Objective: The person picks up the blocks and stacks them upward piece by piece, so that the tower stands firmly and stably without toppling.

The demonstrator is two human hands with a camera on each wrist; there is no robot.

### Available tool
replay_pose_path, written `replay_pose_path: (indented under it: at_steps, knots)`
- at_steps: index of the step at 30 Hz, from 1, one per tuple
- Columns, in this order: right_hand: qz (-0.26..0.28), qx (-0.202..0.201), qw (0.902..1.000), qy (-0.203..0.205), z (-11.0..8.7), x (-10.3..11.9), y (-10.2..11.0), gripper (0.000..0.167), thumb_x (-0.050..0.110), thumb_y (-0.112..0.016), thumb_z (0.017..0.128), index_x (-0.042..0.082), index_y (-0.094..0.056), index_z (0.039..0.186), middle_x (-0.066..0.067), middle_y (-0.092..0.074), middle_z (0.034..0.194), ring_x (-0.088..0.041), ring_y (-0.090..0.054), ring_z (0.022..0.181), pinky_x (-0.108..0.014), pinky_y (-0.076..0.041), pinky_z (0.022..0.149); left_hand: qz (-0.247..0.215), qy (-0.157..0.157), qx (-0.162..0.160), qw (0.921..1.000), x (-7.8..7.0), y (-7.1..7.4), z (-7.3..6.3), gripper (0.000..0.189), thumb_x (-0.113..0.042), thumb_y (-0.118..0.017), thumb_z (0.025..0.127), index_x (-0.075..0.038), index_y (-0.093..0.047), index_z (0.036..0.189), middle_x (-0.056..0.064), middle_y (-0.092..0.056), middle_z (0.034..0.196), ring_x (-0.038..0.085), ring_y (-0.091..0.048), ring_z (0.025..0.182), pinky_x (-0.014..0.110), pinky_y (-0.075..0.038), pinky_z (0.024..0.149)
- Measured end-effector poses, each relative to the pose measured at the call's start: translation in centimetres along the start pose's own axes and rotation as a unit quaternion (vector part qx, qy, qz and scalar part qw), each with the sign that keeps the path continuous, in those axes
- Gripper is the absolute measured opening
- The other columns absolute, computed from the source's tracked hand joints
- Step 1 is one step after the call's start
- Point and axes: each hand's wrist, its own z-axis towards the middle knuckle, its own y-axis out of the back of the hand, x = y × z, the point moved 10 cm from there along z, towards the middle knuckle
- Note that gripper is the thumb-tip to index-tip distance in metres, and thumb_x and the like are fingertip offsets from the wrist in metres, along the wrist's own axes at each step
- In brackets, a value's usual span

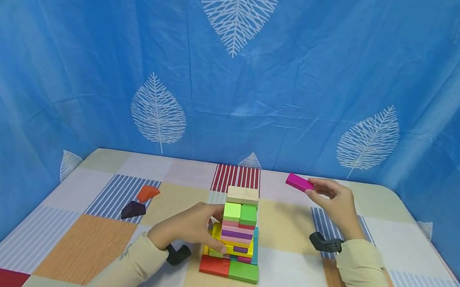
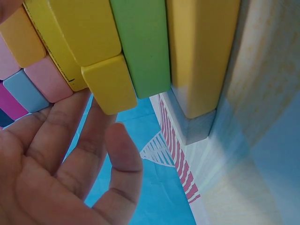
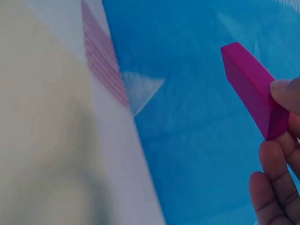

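A tower of colored wooden blocks (image 1: 237,231) stands on the table, with a pale wood block (image 1: 242,195) across its top and a red block (image 1: 214,266) and a green block (image 1: 243,272) at its front foot. My left hand (image 1: 193,226) holds the tower's left side, thumb at the front and fingers reaching behind. In the left wrist view, its fingers (image 2: 65,136) lie along the yellow and pink block ends. My right hand (image 1: 336,204) pinches a magenta block (image 1: 299,182) by one end, raised to the right of the tower and apart from it.
Left of the tower, an orange-red angular piece (image 1: 148,194) and a dark angular piece (image 1: 134,210) lie on the patchwork tablecloth (image 1: 72,239). A blue curtain with white leaves (image 1: 239,89) hangs behind the table and along both sides.
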Motion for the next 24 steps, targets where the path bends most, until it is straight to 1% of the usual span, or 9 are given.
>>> replay_pose_path:
  at_steps: [2, 6, 10, 12, 14, 18, 20, 22, 24]
  knots:
    - [0.009, 0.005, 0.9998, 0.019, 0.1, 1.3, -0.3, 0.034, -0.003, -0.08, 0.094, -0.012, -0.073, 0.126, -0.029, -0.073, 0.115, 0.009, -0.064, 0.094, -0.007, -0.051, 0.088, 0.001, -0.001, 0.0, 1.0, 0.0, 0.0, 0.0, 0.065, -0.025, -0.093, 0.084, -0.006, -0.062, 0.138, 0.002, -0.073, 0.126, 0.024, -0.065, 0.12, 0.045, -0.054, 0.104]
    - [0.031, 0.022, 0.9985, 0.039, 0.0, 3.9, -1.0, 0.033, -0.005, -0.079, 0.095, -0.011, -0.073, 0.127, -0.029, -0.072, 0.118, 0.006, -0.065, 0.097, -0.008, -0.05, 0.094, 0.003, -0.004, -0.002, 1.0, 0.0, 0.0, 0.0, 0.064, -0.024, -0.093, 0.084, -0.006, -0.063, 0.137, 0.001, -0.073, 0.125, 0.022, -0.064, 0.117, 0.042, -0.054, 0.102]
    - [0.045, 0.035, 0.9966, 0.06, -0.2, 6.5, -1.5, 0.033, -0.008, -0.078, 0.094, -0.011, -0.073, 0.126, -0.03, -0.071, 0.12, 0.003, -0.066, 0.098, -0.01, -0.051, 0.094, 0.008, -0.006, -0.003, 0.9999, 0.0, -0.1, 0.0, 0.064, -0.025, -0.093, 0.084, -0.006, -0.063, 0.136, 0.001, -0.073, 0.123, 0.023, -0.065, 0.118, 0.041, -0.054, 0.102]
    - [0.051, 0.04, 0.9954, 0.071, -0.4, 7.7, -1.7, 0.032, -0.009, -0.078, 0.093, -0.01, -0.074, 0.125, -0.027, -0.072, 0.12, 0.001, -0.067, 0.098, -0.011, -0.052, 0.094, 0.007, -0.007, -0.003, 0.9999, 0.0, -0.1, 0.0, 0.064, -0.025, -0.093, 0.084, -0.006, -0.063, 0.136, 0.001, -0.073, 0.123, 0.023, -0.065, 0.118, 0.041, -0.054, 0.102]
    - [0.061, 0.046, 0.9937, 0.082, -0.7, 8.7, -1.9, 0.032, -0.011, -0.078, 0.091, -0.01, -0.075, 0.123, -0.021, -0.074, 0.118, -0.001, -0.068, 0.098, -0.013, -0.054, 0.093, 0.007, -0.007, -0.004, 1.0, 0.0, -0.1, 0.0, 0.064, -0.025, -0.093, 0.084, -0.006, -0.063, 0.136, 0.001, -0.073, 0.123, 0.022, -0.064, 0.118, 0.04, -0.054, 0.101]
    - [0.09, 0.067, 0.9875, 0.11, -1.3, 10.8, -2.4, 0.029, -0.015, -0.078, 0.088, -0.011, -0.076, 0.117, 0.0, -0.076, 0.112, -0.006, -0.07, 0.096, -0.016, -0.057, 0.091, 0.005, -0.009, -0.004, 0.9999, 0.1, -0.1, 0.0, 0.064, -0.025, -0.093, 0.084, -0.005, -0.063, 0.137, 0.001, -0.073, 0.124, 0.022, -0.064, 0.118, 0.04, -0.054, 0.101]
    - [0.105, 0.08, 0.9831, 0.127, -1.7, 11.7, -2.7, 0.028, -0.018, -0.077, 0.086, -0.012, -0.076, 0.114, 0.009, -0.076, 0.11, -0.007, -0.071, 0.095, -0.018, -0.058, 0.09, 0.005, -0.01, -0.003, 0.9999, 0.1, -0.2, 0.0, 0.064, -0.024, -0.093, 0.084, -0.005, -0.063, 0.137, 0.001, -0.073, 0.124, 0.022, -0.064, 0.119, 0.04, -0.054, 0.101]
    - [0.111, 0.092, 0.9792, 0.143, -2.1, 12.6, -3.1, 0.027, -0.019, -0.077, 0.085, -0.012, -0.077, 0.111, 0.011, -0.076, 0.11, -0.008, -0.072, 0.094, -0.019, -0.058, 0.089, 0.006, -0.01, -0.004, 0.9999, 0.1, -0.2, 0.0, 0.065, -0.025, -0.093, 0.084, -0.005, -0.063, 0.138, 0.001, -0.073, 0.124, 0.022, -0.064, 0.119, 0.041, -0.054, 0.101]
    - [0.108, 0.102, 0.9763, 0.158, -2.5, 13.3, -3.4, 0.027, -0.02, -0.078, 0.084, -0.01, -0.077, 0.109, 0.01, -0.076, 0.109, -0.009, -0.072, 0.094, -0.019, -0.059, 0.089, 0.006, -0.011, -0.003, 0.9999, 0.1, -0.3, 0.0, 0.065, -0.024, -0.093, 0.084, -0.005, -0.063, 0.138, 0.001, -0.073, 0.125, 0.022, -0.064, 0.119, 0.041, -0.054, 0.101]
